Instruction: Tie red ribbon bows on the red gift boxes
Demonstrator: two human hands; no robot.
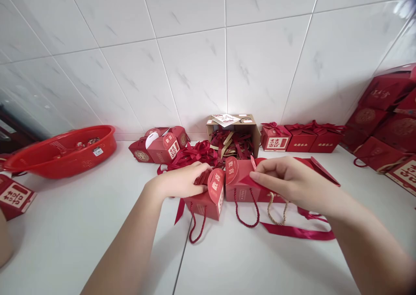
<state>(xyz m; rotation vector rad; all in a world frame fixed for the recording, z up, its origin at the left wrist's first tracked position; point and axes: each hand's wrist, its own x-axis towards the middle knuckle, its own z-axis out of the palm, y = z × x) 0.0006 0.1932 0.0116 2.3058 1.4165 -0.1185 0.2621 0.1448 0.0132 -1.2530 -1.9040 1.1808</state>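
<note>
My left hand (pixel 186 180) reaches over a small red gift box (pixel 204 206) with a dark red rope handle. Its fingers are curled round the top of the box, partly hidden behind the rounded flap. My right hand (pixel 282 178) is closed in a pinch on a pointed red strip, which looks like a ribbon end (pixel 248 181). That strip lies over a second red gift box (pixel 235 180), beside the first. Beyond my right hand is another box's raised lid flap (pixel 325 171). A loose satin ribbon (pixel 299 232) trails on the white surface under my right wrist.
A cardboard box (pixel 256 132) of ribbons and cords stands against the tiled wall, a ribbon pile (pixel 198 154) beside it. Red boxes (pixel 162 147) sit behind left, bow-tied boxes (pixel 302 139) behind right. A red basket (pixel 65 165) stands left; stacked boxes (pixel 383 121) rise right.
</note>
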